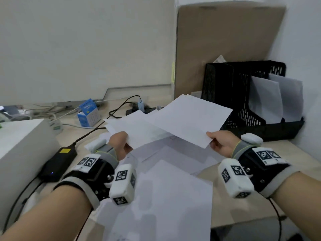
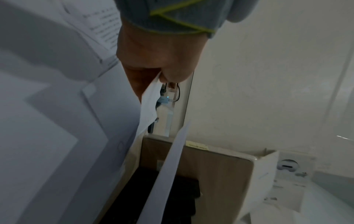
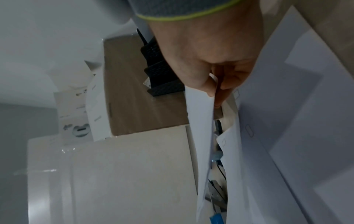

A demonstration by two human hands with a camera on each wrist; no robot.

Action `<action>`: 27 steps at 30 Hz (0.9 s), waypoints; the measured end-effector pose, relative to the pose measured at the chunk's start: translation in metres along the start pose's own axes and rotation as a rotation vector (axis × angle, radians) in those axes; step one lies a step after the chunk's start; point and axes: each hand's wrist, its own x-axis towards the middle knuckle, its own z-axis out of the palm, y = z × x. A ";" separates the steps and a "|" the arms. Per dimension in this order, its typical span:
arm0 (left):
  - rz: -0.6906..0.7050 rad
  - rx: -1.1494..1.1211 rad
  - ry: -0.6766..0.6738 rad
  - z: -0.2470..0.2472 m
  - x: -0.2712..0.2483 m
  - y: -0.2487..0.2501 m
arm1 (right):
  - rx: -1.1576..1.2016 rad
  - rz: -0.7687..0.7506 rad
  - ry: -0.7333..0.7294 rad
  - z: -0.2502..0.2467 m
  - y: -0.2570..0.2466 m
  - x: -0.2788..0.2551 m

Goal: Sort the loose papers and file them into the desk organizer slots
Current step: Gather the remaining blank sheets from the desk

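Each hand holds white paper above the desk. My left hand (image 1: 121, 141) pinches the near corner of a few overlapping sheets (image 1: 137, 127), thumb on top; the left wrist view shows that hand (image 2: 161, 72) gripping the sheet's edge (image 2: 149, 104). My right hand (image 1: 218, 141) pinches the near corner of another white sheet (image 1: 189, 117), seen edge-on as a sheet (image 3: 203, 136) held by that hand (image 3: 214, 84). More loose papers (image 1: 166, 185) lie spread on the desk below. The black mesh desk organizer (image 1: 231, 91) stands at the back right, with white sheets (image 1: 278, 100) in its right-hand slots.
A brown cardboard sheet (image 1: 220, 46) leans on the wall behind the organizer. A black power adapter (image 1: 59, 162) and its cables lie left, beside a white box (image 1: 19, 140). A blue carton (image 1: 88, 112) stands further back. The desk edge runs along the lower right.
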 end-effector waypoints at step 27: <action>-0.102 -0.198 -0.334 -0.018 -0.096 -0.044 | -0.166 -0.030 -0.154 -0.018 0.044 -0.056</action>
